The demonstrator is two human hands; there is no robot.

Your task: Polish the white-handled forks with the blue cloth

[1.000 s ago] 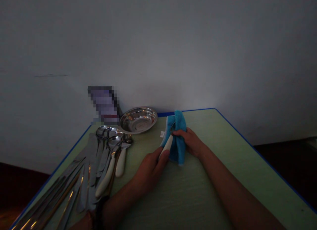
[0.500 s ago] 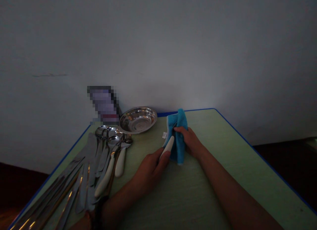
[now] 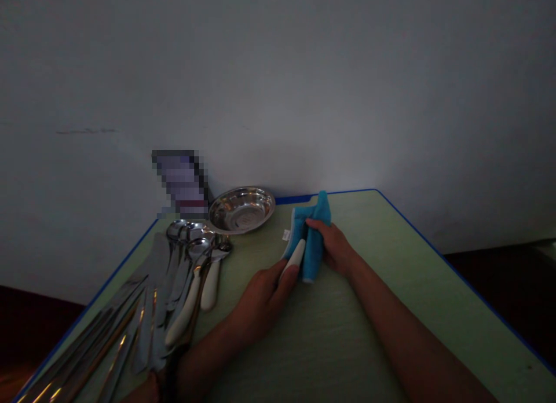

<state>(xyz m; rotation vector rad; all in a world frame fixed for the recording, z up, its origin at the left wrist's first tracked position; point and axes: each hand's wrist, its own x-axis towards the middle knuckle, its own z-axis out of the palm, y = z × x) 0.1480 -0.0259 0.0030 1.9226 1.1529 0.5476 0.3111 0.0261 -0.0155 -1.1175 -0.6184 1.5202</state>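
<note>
My left hand (image 3: 264, 290) is closed around the white handle of a piece of cutlery (image 3: 294, 258), which tilts up and away to the right. Its far end is hidden in a blue cloth (image 3: 316, 249), so I cannot tell its kind. With fingers and thumb, my right hand (image 3: 333, 244) pinches the cloth around that end. The cloth has a pale edge and a small white tag, and its lower part hangs just above the table. To the left of my left hand lie several spoons (image 3: 200, 246), two with thick white handles.
A shiny steel bowl (image 3: 242, 211) sits at the table's back edge, beside a blurred-out upright device (image 3: 182, 183) near the wall. Several flat metal knives or handles (image 3: 143, 310) fan out along the left side of the green, blue-edged table (image 3: 391, 246).
The cloth has folded more closely around the utensil, and its lower end has shifted slightly left and up. Both hands stay almost in place; the bowl and cutlery pile are unmoved.
</note>
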